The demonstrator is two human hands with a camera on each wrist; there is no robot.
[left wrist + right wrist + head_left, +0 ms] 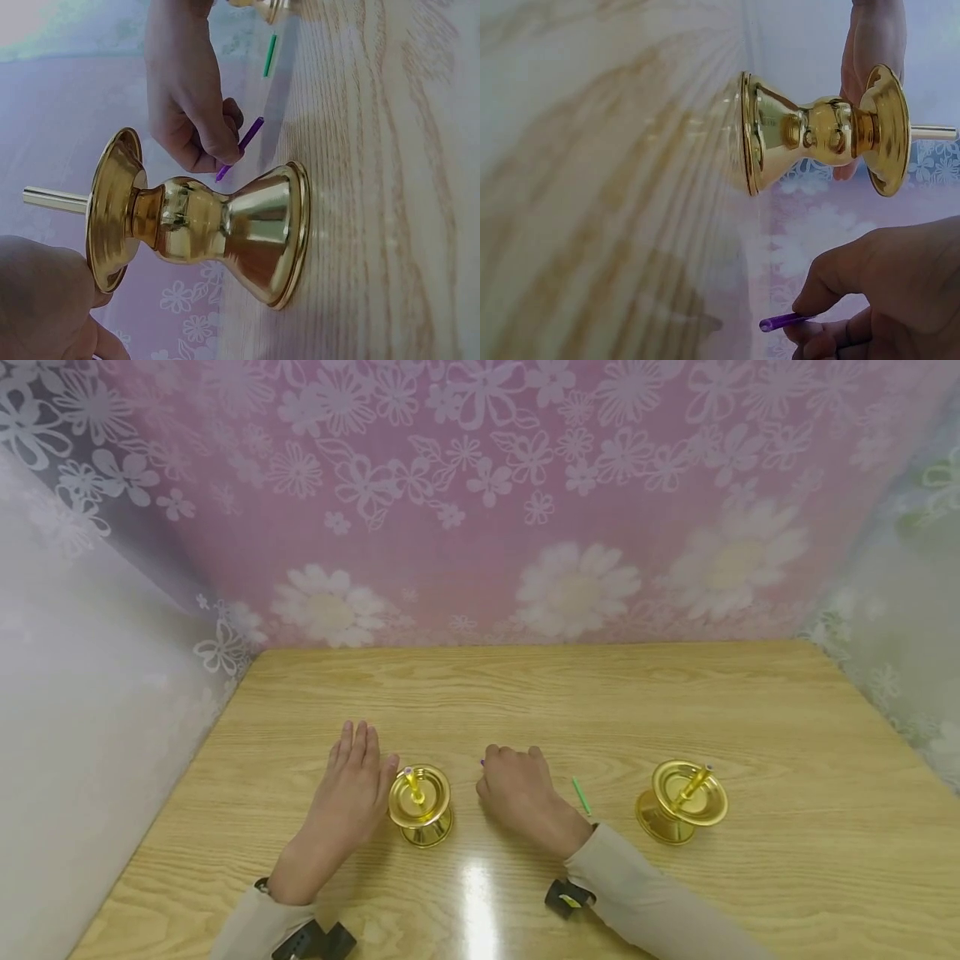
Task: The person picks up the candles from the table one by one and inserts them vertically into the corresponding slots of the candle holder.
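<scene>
My right hand (519,789) pinches a thin purple candle (251,135) between thumb and fingers, low over the table. In the right wrist view one end of this candle (774,323) sticks out past the fingertips. A gold candle holder (426,831) stands upright between my hands, with a narrow gold tube (56,199) rising from its dish. On its left side my left hand (348,793) is held with the fingers straight, the thumb right at the dish's rim. To the right of my right hand lies a thin green candle (581,796).
A second gold candle holder (670,818) of the same shape stands farther right on the wooden table (525,693). Flower-patterned cloth (480,527) hangs behind the table's far edge and along both sides. Each wrist carries a black strapped device (566,897).
</scene>
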